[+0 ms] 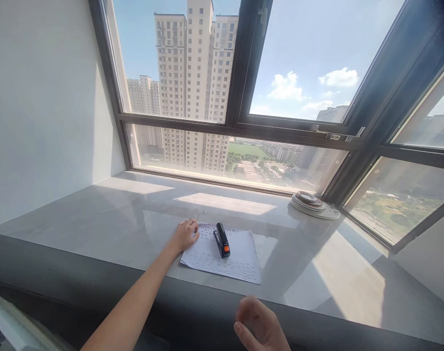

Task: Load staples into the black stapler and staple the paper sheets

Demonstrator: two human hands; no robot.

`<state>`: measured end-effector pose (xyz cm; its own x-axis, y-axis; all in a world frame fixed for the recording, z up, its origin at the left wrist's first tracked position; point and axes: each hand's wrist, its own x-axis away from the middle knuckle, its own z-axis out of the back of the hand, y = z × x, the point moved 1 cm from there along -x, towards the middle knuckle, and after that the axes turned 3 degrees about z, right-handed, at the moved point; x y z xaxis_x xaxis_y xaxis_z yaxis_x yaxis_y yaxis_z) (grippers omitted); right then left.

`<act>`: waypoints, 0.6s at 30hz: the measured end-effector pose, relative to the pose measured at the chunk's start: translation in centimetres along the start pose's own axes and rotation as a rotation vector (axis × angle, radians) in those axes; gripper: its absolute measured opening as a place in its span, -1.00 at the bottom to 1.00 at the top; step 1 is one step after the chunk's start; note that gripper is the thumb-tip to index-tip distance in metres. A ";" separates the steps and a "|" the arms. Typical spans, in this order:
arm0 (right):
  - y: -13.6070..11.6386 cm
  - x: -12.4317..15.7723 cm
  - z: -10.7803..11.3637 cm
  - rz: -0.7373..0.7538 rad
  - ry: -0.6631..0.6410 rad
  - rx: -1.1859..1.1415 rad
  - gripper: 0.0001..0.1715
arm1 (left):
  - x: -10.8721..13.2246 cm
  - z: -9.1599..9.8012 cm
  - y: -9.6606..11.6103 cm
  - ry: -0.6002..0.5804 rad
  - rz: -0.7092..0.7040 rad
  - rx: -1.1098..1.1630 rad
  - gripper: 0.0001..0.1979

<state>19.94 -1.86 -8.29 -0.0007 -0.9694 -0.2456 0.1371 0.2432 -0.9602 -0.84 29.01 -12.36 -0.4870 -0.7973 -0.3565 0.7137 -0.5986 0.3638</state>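
A stack of written paper sheets [240, 263] lies on the windowsill, its edges slightly fanned. Resting on top of it is a black stapler [222, 239] with an orange part at its near end. My left hand [187, 235] is at the stack's far left corner, fingers bent and closed over the paper edge; the fingertips are partly hidden. In front of the sill edge, my right hand [260, 324] hovers apart from the paper. Its fingers are curved, the thumb stands away from them, and nothing is between them. It is slightly blurred.
At the far right of the pale, glossy windowsill [97, 209] sits a pile of round, flat pieces [313, 204]. Tiny bits [205, 212] lie beyond the paper. Dark-framed windows rise behind, and a wall [46, 97] bounds the left. The sill drops off at its front edge.
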 end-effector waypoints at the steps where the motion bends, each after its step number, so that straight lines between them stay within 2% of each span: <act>1: 0.9 -1.8 0.7 -0.009 0.090 0.097 -0.59 | 0.0 0.0 0.0 0.006 -0.002 0.000 -0.92; 3: 2.5 -5.3 1.9 -0.015 0.207 0.287 -0.61 | 0.0 0.0 0.1 0.015 -0.005 -0.001 -0.93; 5: 3.8 -8.6 2.6 -0.005 0.266 0.434 -0.59 | 0.1 0.0 0.1 0.019 -0.007 -0.004 -0.93; 8: 5.5 -12.5 2.8 0.004 0.279 0.575 -0.49 | 0.1 -0.1 0.0 0.016 -0.009 -0.011 -0.93; 12: 6.9 -15.6 2.4 0.005 0.210 0.668 -0.43 | 0.0 -0.3 -0.2 0.011 -0.008 -0.011 -0.93; 16: 7.3 -16.5 3.0 0.060 0.042 0.736 -0.76 | 0.0 -0.3 -0.3 -0.001 -0.004 0.000 -0.91; 18: 7.2 -16.6 3.7 0.105 0.001 0.758 -0.84 | 0.1 -0.3 -0.3 -0.001 0.004 -0.001 -0.89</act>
<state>24.62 15.83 -10.68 0.0491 -0.9422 -0.3314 0.7786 0.2439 -0.5782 -0.93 29.16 -12.72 -0.4848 -0.7998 -0.3539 0.7164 -0.5953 0.3639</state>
